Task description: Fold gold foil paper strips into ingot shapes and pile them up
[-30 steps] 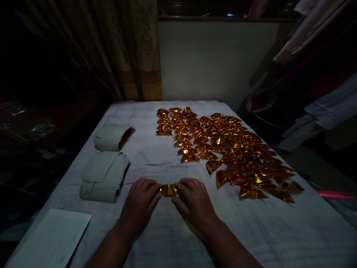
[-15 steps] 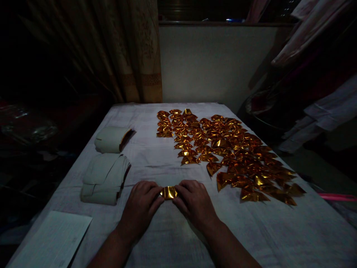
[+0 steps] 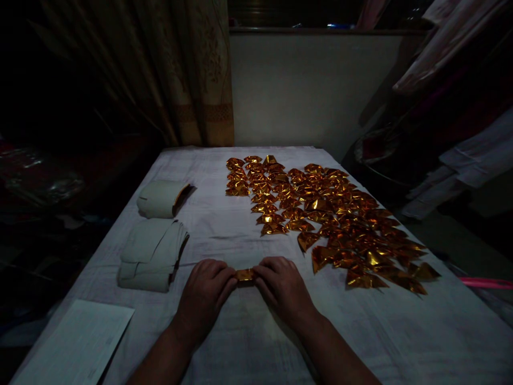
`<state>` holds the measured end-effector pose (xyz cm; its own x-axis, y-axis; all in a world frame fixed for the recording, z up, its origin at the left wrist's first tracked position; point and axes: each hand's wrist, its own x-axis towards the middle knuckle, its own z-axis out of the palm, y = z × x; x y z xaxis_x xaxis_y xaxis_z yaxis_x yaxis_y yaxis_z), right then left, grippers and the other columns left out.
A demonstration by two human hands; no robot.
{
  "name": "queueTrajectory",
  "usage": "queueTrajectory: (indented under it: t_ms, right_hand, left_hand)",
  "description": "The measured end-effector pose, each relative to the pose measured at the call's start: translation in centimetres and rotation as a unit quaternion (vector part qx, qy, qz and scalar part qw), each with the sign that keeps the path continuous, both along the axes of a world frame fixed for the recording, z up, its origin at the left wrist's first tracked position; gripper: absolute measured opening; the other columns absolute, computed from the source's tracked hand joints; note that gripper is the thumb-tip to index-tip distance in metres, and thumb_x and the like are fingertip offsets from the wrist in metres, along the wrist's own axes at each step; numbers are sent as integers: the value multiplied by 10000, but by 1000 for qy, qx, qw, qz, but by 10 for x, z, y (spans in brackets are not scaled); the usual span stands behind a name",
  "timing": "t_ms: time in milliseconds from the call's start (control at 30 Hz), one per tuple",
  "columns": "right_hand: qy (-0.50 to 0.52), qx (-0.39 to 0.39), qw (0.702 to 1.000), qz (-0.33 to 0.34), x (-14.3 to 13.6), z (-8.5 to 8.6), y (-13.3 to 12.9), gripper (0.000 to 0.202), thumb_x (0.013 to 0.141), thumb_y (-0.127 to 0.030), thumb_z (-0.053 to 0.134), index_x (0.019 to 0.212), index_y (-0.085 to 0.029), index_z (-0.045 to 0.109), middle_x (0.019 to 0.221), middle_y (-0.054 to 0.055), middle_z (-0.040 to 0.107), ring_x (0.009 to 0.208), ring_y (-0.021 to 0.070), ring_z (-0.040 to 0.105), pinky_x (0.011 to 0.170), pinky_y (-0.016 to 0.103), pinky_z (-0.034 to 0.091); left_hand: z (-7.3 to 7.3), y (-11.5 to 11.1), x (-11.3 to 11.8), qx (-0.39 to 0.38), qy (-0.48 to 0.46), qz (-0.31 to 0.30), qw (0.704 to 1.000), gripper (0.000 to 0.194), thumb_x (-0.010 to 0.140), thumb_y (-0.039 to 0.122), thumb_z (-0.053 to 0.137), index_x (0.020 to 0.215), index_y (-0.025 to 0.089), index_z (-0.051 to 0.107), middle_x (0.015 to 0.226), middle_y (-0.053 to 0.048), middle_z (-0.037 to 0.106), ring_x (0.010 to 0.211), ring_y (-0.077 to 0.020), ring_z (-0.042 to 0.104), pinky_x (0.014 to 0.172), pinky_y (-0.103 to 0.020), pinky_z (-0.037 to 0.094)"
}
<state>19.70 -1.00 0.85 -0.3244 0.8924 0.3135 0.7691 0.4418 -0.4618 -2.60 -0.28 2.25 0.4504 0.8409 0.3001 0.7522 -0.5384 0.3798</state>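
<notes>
Between my two hands is a small piece of gold foil paper (image 3: 245, 275), folded into a narrow strip. My left hand (image 3: 205, 291) pinches its left end between thumb and fingers. At the other end, the thumb and fingers of my right hand (image 3: 282, 289) are closed on it. The fingers hide both ends of the foil. Beyond my hands lie many folded gold foil pieces (image 3: 320, 205), peaked at their ends, in rows and a denser heap toward the right.
Two stacks of pale-backed sheets, a near stack (image 3: 150, 256) and a far stack (image 3: 162, 198), curl on the left of the cloth-covered table (image 3: 216, 326). A white paper or booklet (image 3: 76, 342) lies at the near left. A curtain (image 3: 200, 75) hangs behind.
The foil between my hands looks narrower and darker than before, its bright shine mostly gone. My fingers have drawn slightly closer together. The pieces and stacks on the table stay put.
</notes>
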Motion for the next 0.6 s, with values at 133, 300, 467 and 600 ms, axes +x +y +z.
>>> queueTrajectory:
  t_ms: [133,300,467,600]
  right_hand:
    - [16,1,1000,-8,1,-5,3,133,963,-241,566,961,-249,699,922,38,669,882,200,583,798,347,413]
    - [37,-4,998,-54,-3,-8,6,104,960,-257,552,942,-219,646,849,28,682,816,198,594,760,332,395]
    - [19,6,996,-86,-6,-9,8,173,966,-274,528,810,-224,585,755,17,640,739,193,567,709,315,371]
    - [-4,16,996,-93,-9,-9,9,149,962,-247,541,824,-223,591,771,15,630,754,190,567,726,313,360]
  left_hand:
    - [-1,-1,1,-5,4,0,1000,262,1025,341,440,928,232,658,885,-30,653,854,-202,581,821,-376,442]
    - [-3,1,4,18,4,11,1000,269,1032,315,416,894,214,622,814,-20,649,800,-203,576,800,-374,420]
    - [-4,2,7,12,7,54,998,204,1008,316,448,942,219,615,822,-23,663,790,-211,588,751,-354,428]
    - [-9,2,8,33,15,72,997,181,1004,310,456,1041,216,606,900,-43,692,840,-221,601,791,-366,434]
